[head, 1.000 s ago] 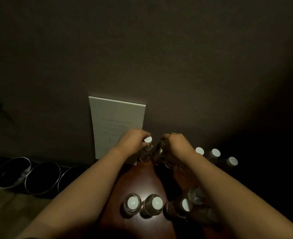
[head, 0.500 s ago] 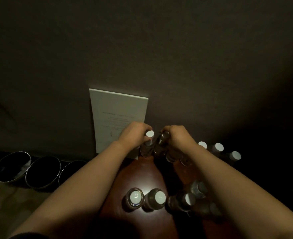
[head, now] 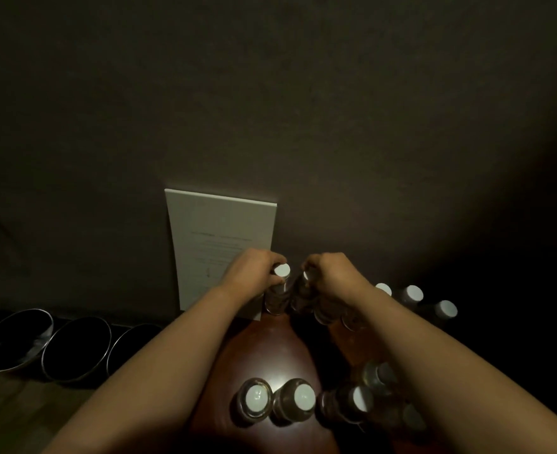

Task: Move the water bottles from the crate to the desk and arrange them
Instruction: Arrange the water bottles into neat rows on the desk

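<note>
Bottles (head: pixel 278 290) in both curled hands (head: pixel 303 273)

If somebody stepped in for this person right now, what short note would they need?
Left hand: fingers curled round the neck of a white-capped bottle standing at the desk's far edge.
Right hand: holds the bottle beside it the same way.
Done: more bottles in the far row; a near row stands too.
Left: release both, straighten the rows. The crate is out of view, so check it.
</note>
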